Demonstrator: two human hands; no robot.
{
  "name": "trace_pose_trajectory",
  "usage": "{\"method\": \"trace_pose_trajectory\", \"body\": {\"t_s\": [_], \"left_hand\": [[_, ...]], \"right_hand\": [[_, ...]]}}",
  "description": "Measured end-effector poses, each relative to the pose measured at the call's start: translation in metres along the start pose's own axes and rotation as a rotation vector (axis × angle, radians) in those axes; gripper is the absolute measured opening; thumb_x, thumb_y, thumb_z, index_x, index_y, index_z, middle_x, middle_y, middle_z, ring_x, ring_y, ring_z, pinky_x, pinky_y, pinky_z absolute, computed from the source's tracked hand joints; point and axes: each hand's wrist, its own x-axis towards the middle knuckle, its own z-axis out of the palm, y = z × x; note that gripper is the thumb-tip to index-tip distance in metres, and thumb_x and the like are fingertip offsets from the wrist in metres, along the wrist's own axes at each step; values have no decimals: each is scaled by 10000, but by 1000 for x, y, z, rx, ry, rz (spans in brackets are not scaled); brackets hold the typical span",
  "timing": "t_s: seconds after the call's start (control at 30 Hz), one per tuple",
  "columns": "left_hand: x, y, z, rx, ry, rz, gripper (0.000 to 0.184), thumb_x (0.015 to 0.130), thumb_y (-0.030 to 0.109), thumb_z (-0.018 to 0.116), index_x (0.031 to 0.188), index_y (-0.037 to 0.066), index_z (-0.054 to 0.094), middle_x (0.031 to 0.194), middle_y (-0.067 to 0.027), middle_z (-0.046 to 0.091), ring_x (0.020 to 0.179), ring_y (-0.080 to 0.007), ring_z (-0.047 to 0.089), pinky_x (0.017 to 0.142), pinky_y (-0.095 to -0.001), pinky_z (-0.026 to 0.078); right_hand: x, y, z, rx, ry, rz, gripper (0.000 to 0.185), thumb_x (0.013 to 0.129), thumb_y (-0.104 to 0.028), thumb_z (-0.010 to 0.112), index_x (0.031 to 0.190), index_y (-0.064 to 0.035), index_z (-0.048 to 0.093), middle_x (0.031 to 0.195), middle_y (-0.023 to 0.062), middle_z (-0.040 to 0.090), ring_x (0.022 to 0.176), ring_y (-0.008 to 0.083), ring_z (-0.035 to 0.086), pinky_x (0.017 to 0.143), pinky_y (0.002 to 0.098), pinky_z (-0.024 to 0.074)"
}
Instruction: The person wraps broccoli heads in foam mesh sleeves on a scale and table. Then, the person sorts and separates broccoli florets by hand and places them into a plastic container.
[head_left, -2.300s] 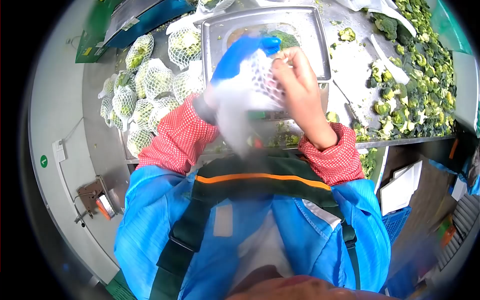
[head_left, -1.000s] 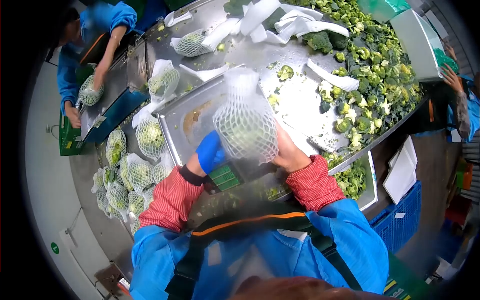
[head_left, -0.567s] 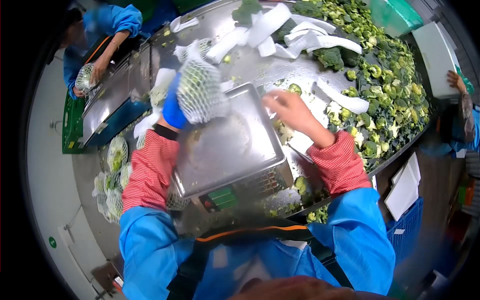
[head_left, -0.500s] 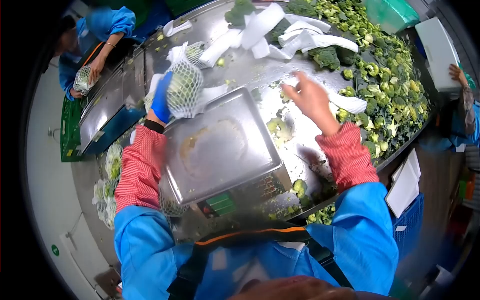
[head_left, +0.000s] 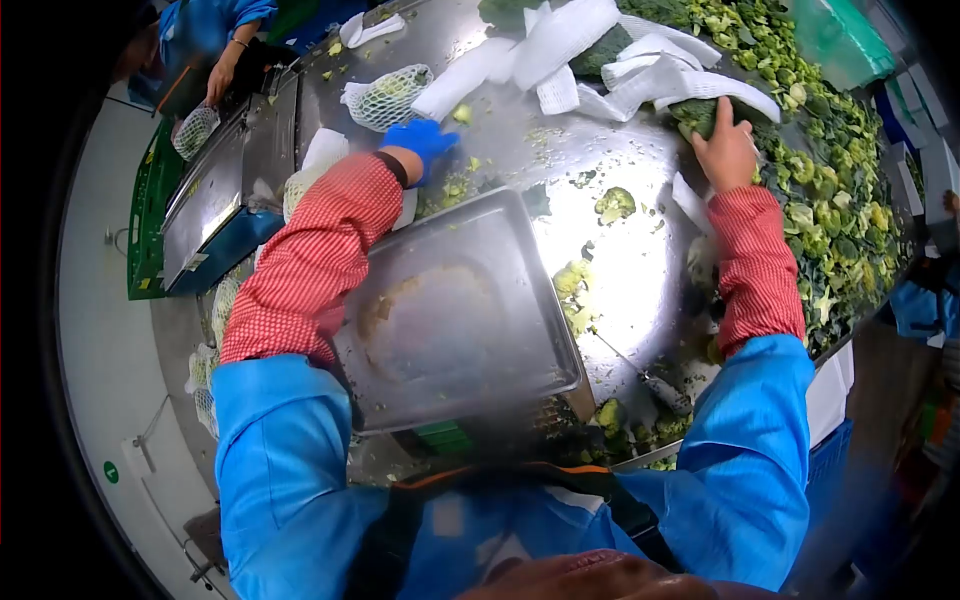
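Broccoli (head_left: 695,117) lies beyond and right of the metal tray (head_left: 450,330), partly under white netting (head_left: 752,94), its long axis hidden. The nearer right hand (head_left: 728,155) touches it, fingers parted, grip unclear. Left hand (head_left: 422,146), gloved, spread and empty beyond the tray, grasped a netted head 0.5 seconds earlier.
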Motion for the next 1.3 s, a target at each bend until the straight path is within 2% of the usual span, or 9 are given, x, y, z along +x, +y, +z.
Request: {"method": "trace_pose_trajectory", "body": {"t_s": [0.13,0.2,0.63,0.73,0.8,0.83,1.03,1.13,1.3], "left_hand": [[8,-14,38,96,-192,11,312,778,158,655,1085,211,685,1065,-116,638,970,-341,621,803,-401,516],[-13,-3,10,71,-236,52,233,788,153,639,998,207,724,1029,-110,652,954,-335,629,789,-400,516],[-61,-34,10,-173,228,26,199,760,169,633,944,150,707,971,-160,641,892,-360,617,775,-391,502],[-111,-22,-47,-825,608,-322,269,889,269,606,1082,91,661,955,-115,692,844,-231,670,758,-358,519],[-125,-41,-59,-988,919,-31,324,931,247,570,1200,67,593,1035,-94,675,919,-168,642,816,-312,505],[-145,-30,-76,-1136,789,-16,346,945,231,562,1252,72,549,1096,-56,641,981,-140,602,862,-297,480],[-245,97,-124,-1480,211,196,463,941,227,560,1344,28,445,1232,-51,562,1090,-121,543,916,-264,446],[-252,92,-89,-841,616,593,425,934,202,562,1320,45,477,1280,-108,547,1134,-184,549,967,-322,431],[-275,135,-71,-1682,371,523,437,939,186,553,1339,49,443,1286,-118,541,1151,-202,549,971,-338,441]], "right_hand": [[-7,27,-16,512,-76,264,624,778,-441,593,1261,-54,510,1020,265,610,906,376,632,784,442,507],[-34,11,-54,987,-302,460,485,875,-423,516,1129,-13,562,898,113,632,699,191,661,473,275,523],[-218,-156,-161,1256,-1102,231,455,912,-349,525,1214,-10,496,856,163,635,695,269,650,612,350,517],[-227,-160,-175,891,-711,-59,521,910,-385,542,1257,-5,458,906,226,641,748,370,649,692,422,512],[-228,-157,-194,665,-417,-213,567,892,-382,583,1284,3,441,973,259,632,851,399,637,740,449,508],[-227,-155,-190,599,-119,-288,611,879,-439,588,1330,-54,443,797,119,631,676,274,630,590,366,480],[-216,-209,-251,912,249,-378,353,773,-230,721,1043,-48,585,817,111,571,704,265,561,624,358,458],[-224,-208,-261,972,-120,-335,380,792,-210,716,1090,-18,579,789,166,588,677,292,580,627,355,460],[-245,-200,-233,619,391,-599,116,793,-194,705,796,-89,657,913,67,573,776,236,553,663,342,457]]}}
